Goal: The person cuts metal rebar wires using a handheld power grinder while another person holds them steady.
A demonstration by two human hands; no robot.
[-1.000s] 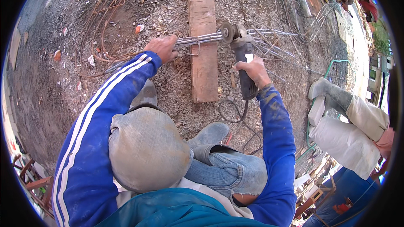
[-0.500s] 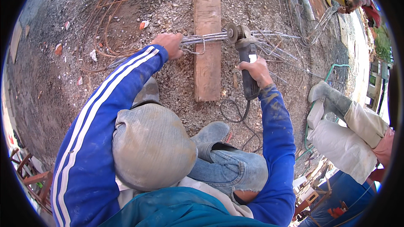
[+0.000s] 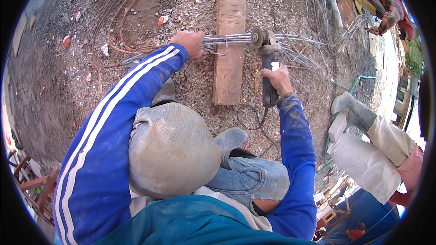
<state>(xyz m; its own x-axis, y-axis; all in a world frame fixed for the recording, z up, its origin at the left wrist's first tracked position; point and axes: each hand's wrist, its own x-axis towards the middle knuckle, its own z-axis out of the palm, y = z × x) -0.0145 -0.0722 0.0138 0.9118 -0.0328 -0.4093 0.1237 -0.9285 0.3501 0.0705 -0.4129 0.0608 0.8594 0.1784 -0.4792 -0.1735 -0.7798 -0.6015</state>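
A bundle of thin steel rods [image 3: 234,39] lies across a wooden plank [image 3: 228,79] on the gravel. My left hand [image 3: 190,44] is closed around the rods just left of the plank. A bent wire hook [image 3: 225,47] hangs at the rods over the plank. My right hand [image 3: 279,80] grips the body of an angle grinder [image 3: 270,59], held just right of the plank. Its cutting disc [image 3: 257,37] is at the rods; I cannot tell whether it touches them. A black cord [image 3: 261,124] trails from the grinder's lower end.
Coiled rusty wire [image 3: 119,31] lies at the far left. More loose rods [image 3: 334,41] spread to the right, beside a green hose [image 3: 359,79]. A person in boots [image 3: 356,111] sits at the right; another person [image 3: 386,7] is at the far right. My bent knees stand close below.
The whole view has shifted slightly, so plank and rods appear a little further right. Both hands keep their hold; the grinder's disc stays near the plank's right edge.
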